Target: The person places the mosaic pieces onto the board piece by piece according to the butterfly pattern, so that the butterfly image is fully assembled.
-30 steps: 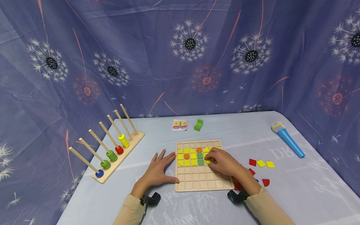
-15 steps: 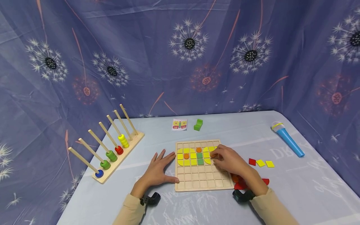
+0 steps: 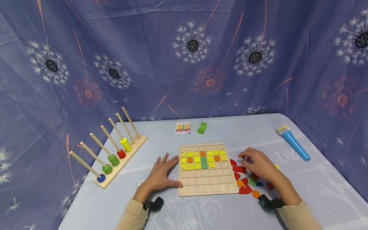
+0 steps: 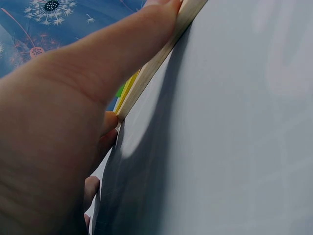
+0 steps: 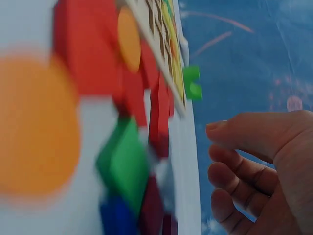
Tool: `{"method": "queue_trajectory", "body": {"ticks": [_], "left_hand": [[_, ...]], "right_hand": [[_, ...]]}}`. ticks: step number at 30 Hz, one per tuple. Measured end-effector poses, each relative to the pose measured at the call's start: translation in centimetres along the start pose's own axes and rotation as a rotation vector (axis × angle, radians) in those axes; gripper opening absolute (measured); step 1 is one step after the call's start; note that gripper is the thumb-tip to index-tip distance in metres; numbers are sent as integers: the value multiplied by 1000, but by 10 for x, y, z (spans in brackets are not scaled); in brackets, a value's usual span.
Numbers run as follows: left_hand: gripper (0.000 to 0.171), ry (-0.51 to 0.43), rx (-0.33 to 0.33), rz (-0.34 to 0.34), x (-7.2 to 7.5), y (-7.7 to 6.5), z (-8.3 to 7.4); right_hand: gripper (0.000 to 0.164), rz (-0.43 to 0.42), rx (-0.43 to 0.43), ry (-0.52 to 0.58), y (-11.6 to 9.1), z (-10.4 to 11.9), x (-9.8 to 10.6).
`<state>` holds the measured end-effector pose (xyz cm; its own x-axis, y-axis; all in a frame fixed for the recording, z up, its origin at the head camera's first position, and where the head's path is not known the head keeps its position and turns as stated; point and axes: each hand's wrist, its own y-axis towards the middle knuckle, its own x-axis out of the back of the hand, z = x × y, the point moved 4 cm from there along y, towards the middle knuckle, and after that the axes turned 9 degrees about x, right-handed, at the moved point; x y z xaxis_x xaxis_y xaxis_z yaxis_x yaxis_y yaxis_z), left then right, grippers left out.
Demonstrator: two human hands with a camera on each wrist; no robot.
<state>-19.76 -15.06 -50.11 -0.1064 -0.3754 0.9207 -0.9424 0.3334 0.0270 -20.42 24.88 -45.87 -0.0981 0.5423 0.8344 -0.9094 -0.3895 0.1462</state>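
Observation:
A wooden grid board (image 3: 207, 186) lies at the middle of the table. Yellow tiles (image 3: 190, 154), green squares (image 3: 204, 165) and orange discs (image 3: 217, 158) fill cells in its upper half. My left hand (image 3: 164, 174) has its fingers spread, thumb and fingertips against the board's left edge; the left wrist view shows the thumb (image 4: 122, 44) on that edge. To the right of the board, my right hand (image 3: 260, 163) hovers over loose pieces, fingers loosely bent with nothing between them. Among these are a red tile (image 3: 239, 169), a green piece (image 5: 124, 159) and an orange disc (image 3: 256, 194).
On the left stands a wooden peg abacus (image 3: 120, 164) with coloured beads. A butterfly pattern card (image 3: 183, 127) and a green block (image 3: 202, 127) lie behind the board. Far right is a blue toy microphone (image 3: 296, 145). A patterned curtain (image 3: 143, 64) hangs behind the table.
An orange disc that was under my right fingers now sits in the right-hand yellow group. My right hand has moved off the board to the right; the left hand stays put.

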Motion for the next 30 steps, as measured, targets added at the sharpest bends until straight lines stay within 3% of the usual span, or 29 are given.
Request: {"method": "queue_trajectory", "body": {"ticks": [10, 17, 30], "left_hand": [[110, -6, 4, 1, 0, 0, 1], [110, -6, -3, -1, 1, -1, -1], [109, -7, -10, -11, -1, 0, 0]], "right_hand": [[30, -60, -55, -52, -32, -38, 24], [37, -52, -79, -58, -48, -60, 29], [42, -25, -143, -49, -58, -68, 27]]}}
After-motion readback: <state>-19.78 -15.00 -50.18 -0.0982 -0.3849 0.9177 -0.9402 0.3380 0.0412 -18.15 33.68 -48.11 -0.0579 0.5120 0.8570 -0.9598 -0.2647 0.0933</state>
